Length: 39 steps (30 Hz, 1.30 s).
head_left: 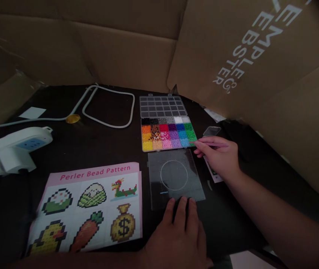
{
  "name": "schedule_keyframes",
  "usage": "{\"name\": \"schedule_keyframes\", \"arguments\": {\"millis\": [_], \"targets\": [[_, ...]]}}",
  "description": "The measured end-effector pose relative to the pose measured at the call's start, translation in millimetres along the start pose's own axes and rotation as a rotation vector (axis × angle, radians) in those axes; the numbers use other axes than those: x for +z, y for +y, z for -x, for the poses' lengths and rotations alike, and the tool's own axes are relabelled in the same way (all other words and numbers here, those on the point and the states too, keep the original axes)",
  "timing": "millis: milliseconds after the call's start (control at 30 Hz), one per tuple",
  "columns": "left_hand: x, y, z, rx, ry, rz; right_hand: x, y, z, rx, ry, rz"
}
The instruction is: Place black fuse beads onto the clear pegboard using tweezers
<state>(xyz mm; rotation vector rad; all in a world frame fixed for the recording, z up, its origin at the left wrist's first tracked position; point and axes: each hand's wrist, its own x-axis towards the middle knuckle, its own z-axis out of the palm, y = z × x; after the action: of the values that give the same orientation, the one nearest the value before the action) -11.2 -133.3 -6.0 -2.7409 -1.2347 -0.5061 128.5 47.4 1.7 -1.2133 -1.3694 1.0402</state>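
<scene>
My right hand (222, 155) is closed in a pinch around slim pink tweezers (218, 144). The tip reaches the lower right corner of the bead box (141, 140), by the light blue and green compartments. My left hand (177, 231) lies flat, fingers stretched out, with its fingertips on the near edge of a clear pegboard (156, 186). A circle outline shows on the board, and it lies just in front of the box. Small beads sorted by colour fill the box, whose clear gridded lid (163, 106) is folded back. Any bead at the tip is too small to make out.
A sheet headed Perler Bead Pattern (92, 194) lies left of the board. Further left are a white power strip (33, 136), a looped cable (132, 112) and a gold disc (73, 118). A small clear case (212, 131) sits beyond my right hand. Cardboard walls (125, 52) enclose the dark table.
</scene>
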Motion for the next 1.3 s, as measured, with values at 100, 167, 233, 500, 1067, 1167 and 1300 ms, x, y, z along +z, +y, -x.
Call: {"name": "schedule_keyframes", "arguments": {"millis": [100, 167, 233, 500, 1067, 1167, 1300], "targets": [[-0.9, -0.5, -0.5, -0.008, 0.000, 0.003, -0.2, 0.8, 0.0, 0.011, 0.000, 0.001], [-1.2, -0.8, -0.7, -0.010, 0.006, 0.003, 0.1, 0.6, -0.1, 0.013, -0.003, 0.005], [-1.4, -0.9, -0.8, -0.009, 0.009, 0.006, 0.5, 0.0, -0.4, 0.018, -0.004, 0.010], [-3.2, -1.1, -0.5, -0.004, -0.011, 0.008, 0.9, -1.3, -0.2, 0.041, -0.003, 0.027], [-2.1, 0.8, -1.8, -0.017, 0.008, 0.025, -2.1, 2.3, -1.0, 0.035, -0.017, 0.039], [-2.1, 0.8, -2.1, -0.016, 0.010, 0.024, -1.0, 2.5, -0.5, 0.036, -0.014, 0.047], [-3.0, -0.1, -2.6, -0.016, 0.004, 0.025, 0.5, 2.3, -0.7, 0.036, -0.015, 0.042]]}}
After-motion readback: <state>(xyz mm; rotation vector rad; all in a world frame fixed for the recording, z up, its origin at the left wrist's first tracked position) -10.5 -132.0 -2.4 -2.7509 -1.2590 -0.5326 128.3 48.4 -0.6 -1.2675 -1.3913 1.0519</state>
